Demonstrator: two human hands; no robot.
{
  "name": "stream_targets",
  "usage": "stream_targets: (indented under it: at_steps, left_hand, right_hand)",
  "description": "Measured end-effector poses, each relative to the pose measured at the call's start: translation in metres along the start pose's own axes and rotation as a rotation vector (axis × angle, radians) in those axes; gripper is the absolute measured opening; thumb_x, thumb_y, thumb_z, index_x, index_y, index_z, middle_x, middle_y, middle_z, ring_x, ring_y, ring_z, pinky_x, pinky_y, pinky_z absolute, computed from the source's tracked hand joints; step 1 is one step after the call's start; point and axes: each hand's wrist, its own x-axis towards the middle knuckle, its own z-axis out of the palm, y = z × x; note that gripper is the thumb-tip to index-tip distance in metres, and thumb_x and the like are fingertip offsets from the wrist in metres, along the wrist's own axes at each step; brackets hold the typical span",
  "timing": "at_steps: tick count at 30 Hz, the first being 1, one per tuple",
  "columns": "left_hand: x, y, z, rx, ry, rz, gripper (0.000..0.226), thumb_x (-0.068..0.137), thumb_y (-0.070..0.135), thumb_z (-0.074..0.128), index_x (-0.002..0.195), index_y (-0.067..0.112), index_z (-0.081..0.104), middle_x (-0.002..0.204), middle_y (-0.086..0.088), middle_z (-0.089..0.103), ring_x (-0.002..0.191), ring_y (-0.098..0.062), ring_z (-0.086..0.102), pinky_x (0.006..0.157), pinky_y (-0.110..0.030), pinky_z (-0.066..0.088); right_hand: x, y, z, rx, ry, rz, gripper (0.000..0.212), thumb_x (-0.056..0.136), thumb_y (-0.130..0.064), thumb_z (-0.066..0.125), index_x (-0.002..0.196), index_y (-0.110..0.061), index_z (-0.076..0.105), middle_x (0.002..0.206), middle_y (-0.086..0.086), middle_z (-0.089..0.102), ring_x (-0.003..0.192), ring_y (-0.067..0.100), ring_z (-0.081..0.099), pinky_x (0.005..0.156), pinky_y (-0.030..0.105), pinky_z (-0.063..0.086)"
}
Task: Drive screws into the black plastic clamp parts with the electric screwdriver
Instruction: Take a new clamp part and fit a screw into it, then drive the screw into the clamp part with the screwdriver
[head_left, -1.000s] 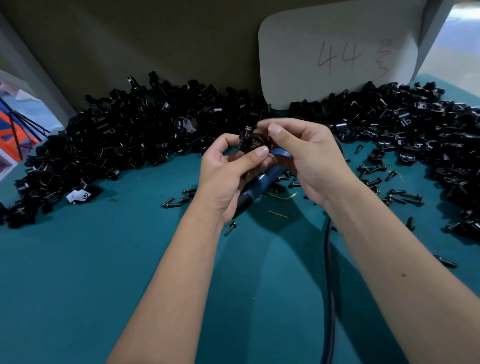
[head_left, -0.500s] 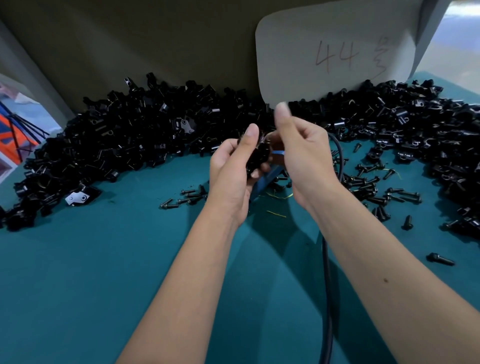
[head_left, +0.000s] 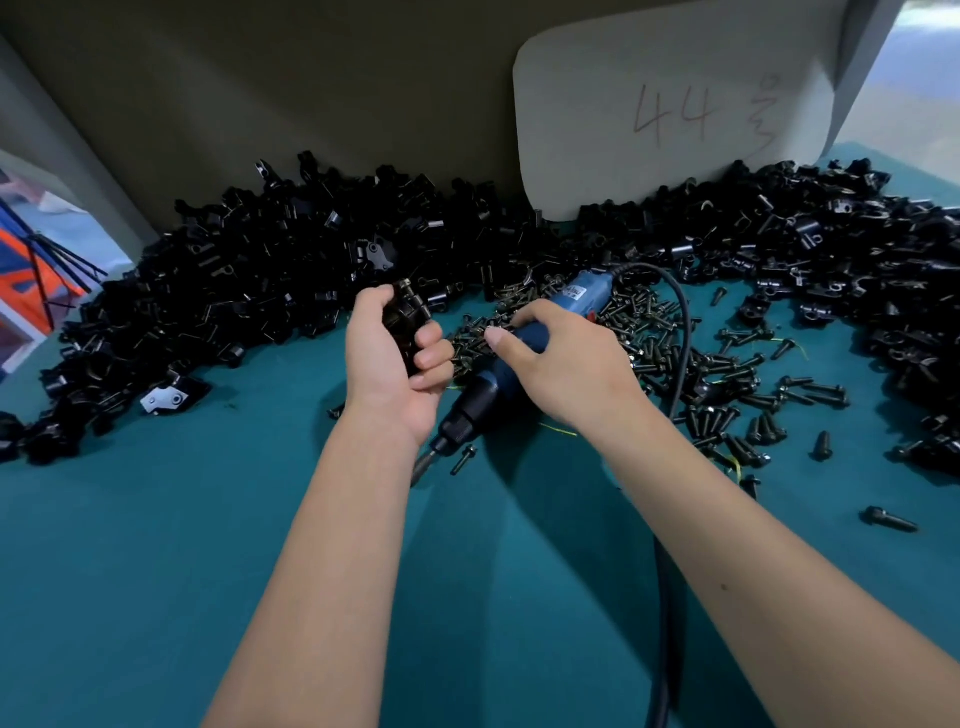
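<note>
My left hand (head_left: 396, 364) holds a clamp part (head_left: 407, 318) just left of my right hand (head_left: 563, 364), which rests on the electric screwdriver (head_left: 511, 364) lying on the tabletop (head_left: 156, 545). Loose screws (head_left: 691, 374) lie right of it. The clamp pile (head_left: 249, 291) runs along the far edge, before a leaning board (head_left: 670, 119).

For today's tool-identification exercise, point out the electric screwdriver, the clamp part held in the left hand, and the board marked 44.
electric screwdriver (head_left: 584, 295): head view, on the blue rear body near the cord.
clamp part (head_left: 402, 325): head view, on its black body between the fingers.
board marked 44 (head_left: 597, 130): head view, on its blank face left of the number.
</note>
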Motion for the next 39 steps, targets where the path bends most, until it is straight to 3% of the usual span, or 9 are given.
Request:
stream_targets:
  at_steps: [5, 14, 19, 22, 25, 28, 32, 36, 39]
  left_hand:
    - [0.003, 0.000, -0.006, -0.016, 0.029, 0.004, 0.024, 0.099, 0.027, 0.060, 0.088, 0.014, 0.043, 0.061, -0.001, 0.042, 0.048, -0.009, 0.036, 0.035, -0.016, 0.026]
    - [0.004, 0.001, -0.014, 0.200, 0.078, 0.022, 0.023, 0.097, 0.032, 0.058, 0.087, 0.021, 0.041, 0.057, 0.004, 0.042, 0.040, -0.006, 0.027, 0.030, -0.018, 0.017]
    - [0.005, -0.002, -0.015, 0.374, 0.000, 0.156, 0.023, 0.092, 0.033, 0.056, 0.082, 0.022, 0.039, 0.055, 0.003, 0.035, 0.039, -0.010, 0.021, 0.034, -0.018, 0.016]
    - [0.004, -0.006, -0.015, 0.371, -0.093, 0.151, 0.019, 0.091, 0.029, 0.057, 0.079, 0.021, 0.044, 0.055, 0.000, 0.038, 0.039, -0.010, 0.022, 0.034, -0.017, 0.016]
    - [0.003, -0.008, -0.014, 0.393, -0.133, 0.129, 0.017, 0.090, 0.027, 0.061, 0.080, 0.020, 0.050, 0.056, -0.001, 0.042, 0.040, -0.010, 0.026, 0.035, -0.017, 0.018]
    - [0.002, -0.010, -0.012, 0.429, -0.106, 0.131, 0.023, 0.095, 0.023, 0.064, 0.077, 0.020, 0.051, 0.057, -0.002, 0.043, 0.040, -0.009, 0.027, 0.035, -0.017, 0.018]
    - [0.002, -0.009, -0.012, 0.441, -0.052, 0.172, 0.026, 0.096, 0.022, 0.065, 0.077, 0.021, 0.047, 0.059, -0.002, 0.036, 0.039, -0.008, 0.027, 0.033, -0.016, 0.016]
    - [0.000, -0.006, -0.014, 0.532, -0.099, 0.128, 0.026, 0.096, 0.023, 0.064, 0.078, 0.022, 0.046, 0.058, 0.001, 0.033, 0.038, -0.006, 0.028, 0.033, -0.016, 0.016]
    - [-0.002, -0.003, -0.017, 0.673, -0.194, 0.064, 0.023, 0.089, 0.027, 0.064, 0.079, 0.020, 0.045, 0.056, 0.001, 0.034, 0.038, -0.007, 0.027, 0.035, -0.016, 0.016]
  right_hand:
    - [-0.003, -0.004, -0.001, 0.011, 0.032, 0.022, 0.040, 0.082, -0.062, 0.077, 0.107, -0.040, 0.054, 0.081, -0.014, 0.060, 0.069, 0.010, 0.059, 0.056, 0.030, 0.044]
    - [0.003, -0.005, -0.022, 0.675, 0.162, -0.163, 0.056, 0.078, -0.012, 0.073, 0.117, -0.036, 0.042, 0.103, -0.007, 0.055, 0.064, -0.001, 0.055, 0.063, 0.026, 0.056]
    - [0.014, -0.002, -0.038, 1.047, 0.072, 0.111, 0.073, 0.086, -0.013, 0.068, 0.146, -0.028, 0.029, 0.101, 0.002, 0.066, 0.073, 0.010, 0.065, 0.065, 0.029, 0.057]
    - [0.015, -0.001, -0.038, 1.370, 0.000, 0.232, 0.027, 0.096, -0.009, 0.068, 0.117, -0.002, 0.054, 0.086, 0.010, 0.065, 0.068, 0.020, 0.068, 0.061, 0.033, 0.059]
    - [0.013, 0.002, -0.036, 1.596, -0.003, 0.214, 0.020, 0.096, -0.007, 0.072, 0.110, -0.001, 0.058, 0.088, 0.014, 0.067, 0.078, 0.027, 0.074, 0.069, 0.033, 0.062]
    - [0.014, 0.002, -0.040, 1.669, -0.016, 0.235, 0.033, 0.093, -0.003, 0.074, 0.123, 0.004, 0.062, 0.101, 0.012, 0.075, 0.083, 0.023, 0.076, 0.070, 0.030, 0.062]
    - [0.015, 0.000, -0.042, 1.653, -0.006, 0.321, 0.005, 0.095, -0.008, 0.071, 0.095, -0.006, 0.067, 0.089, 0.005, 0.075, 0.069, 0.013, 0.070, 0.062, 0.026, 0.057]
    - [0.012, 0.000, -0.049, 1.699, 0.077, 0.335, 0.031, 0.085, -0.034, 0.084, 0.092, -0.020, 0.057, 0.080, -0.002, 0.067, 0.054, 0.008, 0.053, 0.053, 0.023, 0.048]
    - [0.012, -0.004, -0.057, 1.750, 0.221, 0.313, 0.030, 0.088, -0.030, 0.081, 0.092, -0.020, 0.052, 0.071, -0.004, 0.060, 0.049, 0.008, 0.048, 0.050, 0.023, 0.044]
